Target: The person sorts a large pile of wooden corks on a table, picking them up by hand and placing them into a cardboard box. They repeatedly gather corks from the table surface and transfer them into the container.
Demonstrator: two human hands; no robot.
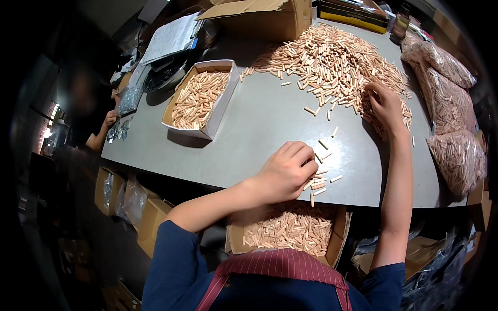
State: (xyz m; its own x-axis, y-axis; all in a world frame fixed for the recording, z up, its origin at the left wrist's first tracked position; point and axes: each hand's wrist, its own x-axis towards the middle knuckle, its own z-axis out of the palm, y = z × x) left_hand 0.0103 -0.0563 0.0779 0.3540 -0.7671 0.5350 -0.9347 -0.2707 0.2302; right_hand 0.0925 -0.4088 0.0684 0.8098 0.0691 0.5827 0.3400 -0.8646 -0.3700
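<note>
Small wooden dowels lie in a large pile [332,57] toward the back right of the grey table [259,124]. My right hand [385,106] is at the right side of this pile, its fingers bent and closed in among the dowels. Close to the table's front edge is my left hand [288,173], palm down with curled fingers. Loose dowels [319,182] lie right beside its fingertips, and what it holds is hidden. Below that edge, in front of my body, a cardboard carton [235,236] contains many more dowels.
A white-sided box [220,111] of dowels stands left of centre. Plastic bags [448,103] packed with dowels line the right edge. An open cardboard box [259,23], a clipboard with papers [171,39] and a dark bowl [165,78] are at the back. Another person's hand [111,118] rests at the left.
</note>
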